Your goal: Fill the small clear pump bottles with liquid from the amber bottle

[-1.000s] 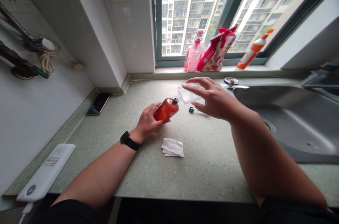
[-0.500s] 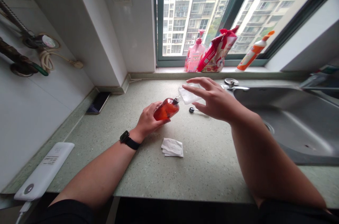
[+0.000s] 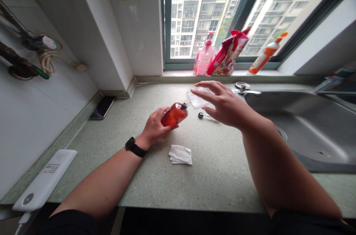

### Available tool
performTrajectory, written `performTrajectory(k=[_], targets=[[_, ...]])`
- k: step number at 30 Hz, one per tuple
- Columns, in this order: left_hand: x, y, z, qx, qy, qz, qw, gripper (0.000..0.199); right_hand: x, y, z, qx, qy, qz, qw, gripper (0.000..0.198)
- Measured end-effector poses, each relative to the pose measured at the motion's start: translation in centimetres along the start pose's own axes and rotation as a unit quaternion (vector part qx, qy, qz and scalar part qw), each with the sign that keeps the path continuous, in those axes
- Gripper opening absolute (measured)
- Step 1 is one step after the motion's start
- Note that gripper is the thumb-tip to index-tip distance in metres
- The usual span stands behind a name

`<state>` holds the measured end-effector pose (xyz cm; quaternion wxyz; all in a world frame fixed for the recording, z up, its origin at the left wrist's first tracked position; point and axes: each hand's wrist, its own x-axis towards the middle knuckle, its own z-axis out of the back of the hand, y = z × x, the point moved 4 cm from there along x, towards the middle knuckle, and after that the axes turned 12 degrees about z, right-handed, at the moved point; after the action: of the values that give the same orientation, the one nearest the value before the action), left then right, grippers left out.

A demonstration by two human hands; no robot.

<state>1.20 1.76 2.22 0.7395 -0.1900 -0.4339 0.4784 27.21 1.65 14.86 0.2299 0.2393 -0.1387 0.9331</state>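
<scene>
Transfer seems underway: left hand grips tilted rounded orange-red plastic-looking bottle, right hand holds clear plastic-looking bottle neck-to-neck; next needs steadiness.

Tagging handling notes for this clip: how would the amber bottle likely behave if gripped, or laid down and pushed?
The amber bottle would probably roll when pushed, since its sides look rounded. Its glossy surface may slip in the left hand. Fragility is uncertain: glass or plastic, I can't tell.

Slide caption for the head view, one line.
Left hand holds a tilted red bottle, neck to neck with a clear bottle in the right hand.
</scene>
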Motion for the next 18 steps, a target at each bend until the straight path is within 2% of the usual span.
performTrajectory(k=[18], targets=[[-0.08, 0.0, -0.02, 0.012, -0.001, 0.013, 1.0, 0.075, 0.03, 0.25, 0.09, -0.003, -0.006, 0.009, 1.0, 0.075]])
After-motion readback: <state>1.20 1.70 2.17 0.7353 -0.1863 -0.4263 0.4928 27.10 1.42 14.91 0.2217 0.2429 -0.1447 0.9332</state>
